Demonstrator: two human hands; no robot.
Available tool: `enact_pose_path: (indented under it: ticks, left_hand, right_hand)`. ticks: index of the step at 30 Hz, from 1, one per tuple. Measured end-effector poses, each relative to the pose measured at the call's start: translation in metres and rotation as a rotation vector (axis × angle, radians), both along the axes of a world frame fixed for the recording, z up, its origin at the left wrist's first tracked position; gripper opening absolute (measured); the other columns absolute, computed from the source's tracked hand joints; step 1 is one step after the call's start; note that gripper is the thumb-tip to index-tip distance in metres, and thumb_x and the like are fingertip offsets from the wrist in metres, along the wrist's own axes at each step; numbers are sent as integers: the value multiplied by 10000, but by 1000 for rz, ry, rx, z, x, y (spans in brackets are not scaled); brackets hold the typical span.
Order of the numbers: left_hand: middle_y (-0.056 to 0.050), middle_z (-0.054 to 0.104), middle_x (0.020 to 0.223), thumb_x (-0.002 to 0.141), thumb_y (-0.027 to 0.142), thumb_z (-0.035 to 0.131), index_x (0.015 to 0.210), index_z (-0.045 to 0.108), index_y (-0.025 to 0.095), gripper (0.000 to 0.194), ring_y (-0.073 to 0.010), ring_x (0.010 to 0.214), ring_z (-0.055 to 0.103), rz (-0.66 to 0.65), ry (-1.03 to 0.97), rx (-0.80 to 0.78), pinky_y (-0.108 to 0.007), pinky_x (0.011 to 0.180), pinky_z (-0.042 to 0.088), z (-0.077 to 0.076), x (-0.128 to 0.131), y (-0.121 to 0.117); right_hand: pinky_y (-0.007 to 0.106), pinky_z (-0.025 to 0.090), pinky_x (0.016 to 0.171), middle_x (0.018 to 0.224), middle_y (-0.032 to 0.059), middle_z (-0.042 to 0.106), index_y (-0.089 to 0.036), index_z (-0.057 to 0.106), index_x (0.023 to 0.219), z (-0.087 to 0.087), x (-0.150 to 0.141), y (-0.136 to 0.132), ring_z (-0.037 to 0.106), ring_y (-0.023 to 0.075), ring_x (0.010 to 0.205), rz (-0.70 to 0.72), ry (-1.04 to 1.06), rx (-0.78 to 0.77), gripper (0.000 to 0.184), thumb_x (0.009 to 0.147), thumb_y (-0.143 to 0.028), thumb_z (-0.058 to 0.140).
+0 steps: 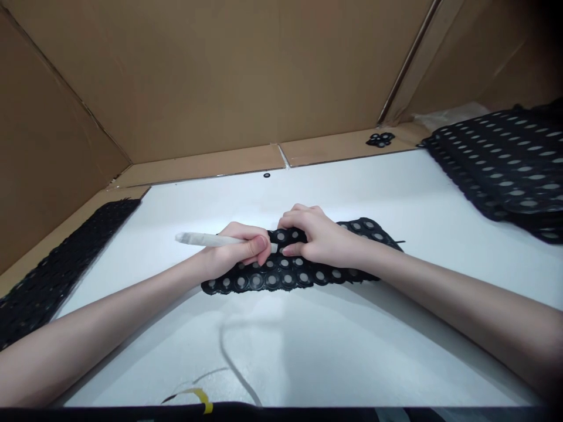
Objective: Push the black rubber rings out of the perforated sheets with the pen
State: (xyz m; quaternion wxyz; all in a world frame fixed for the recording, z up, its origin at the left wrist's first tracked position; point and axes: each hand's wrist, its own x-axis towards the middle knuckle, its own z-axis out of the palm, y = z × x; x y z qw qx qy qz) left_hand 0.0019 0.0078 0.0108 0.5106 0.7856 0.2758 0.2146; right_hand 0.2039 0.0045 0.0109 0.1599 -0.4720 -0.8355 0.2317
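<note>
A black sheet with rows of pale round discs [272,281] lies flat on the white table in front of me. My left hand [246,245] is closed around a white pen-like tool [197,239]. Its blunt end sticks out to the left, and its tip points right, at the sheet; whether the tip touches a disc I cannot tell. On the sheet's upper middle rests my right hand [319,234], thumb on top and fingers curled over the far edge, gripping it close to the tool's tip.
Stacked black sheets with pale discs [505,170] lie at the right. A dark sheet [74,264] runs along the left edge. Toward the back are a small black cluster [380,139] and one loose ring-shaped piece [266,175]. Cardboard walls [246,76] enclose the table [352,346].
</note>
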Motion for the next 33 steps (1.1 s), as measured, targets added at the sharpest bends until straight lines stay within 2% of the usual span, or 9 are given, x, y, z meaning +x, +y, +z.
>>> enact_pose_path:
  ticks: [6,17,20,26,33]
  left_hand:
    - [46,365,482,915,411,457,607,522,134,419,-82,492,326,32,-116,-21,-247,526,262,-7,-2,3]
    - [31,407,523,908,324,420,595,524,134,381,-83,512,369,-6,85,47,-228,526,289,8,4,-8]
    - [30,411,525,911,319,424,596,526,132,380,-84,519,377,10,75,68,-229,529,284,5,4,-11]
    - [34,361,494,909,405,431,578,495,141,428,-95,508,336,84,-59,-15,-248,528,264,-1,2,-8]
    - [30,376,504,895,394,440,564,497,138,423,-89,499,323,75,-24,-28,-252,520,256,2,2,-9]
  right_hand:
    - [347,345,803,766,34,574,-175,544,742,0,0,1,514,236,915,-1,-9,0,144,703,-151,681]
    - [345,339,789,751,31,585,-179,536,719,0,-1,2,512,232,903,13,4,8,130,697,-154,662]
    - [346,340,794,751,32,584,-180,535,722,-1,0,2,509,231,905,12,5,6,124,699,-153,654]
    - [353,346,807,769,36,572,-177,539,734,-1,0,1,509,233,901,0,-14,3,135,703,-169,671]
    - [356,345,808,763,34,586,-180,543,735,0,0,2,511,239,916,9,-12,8,134,706,-181,674]
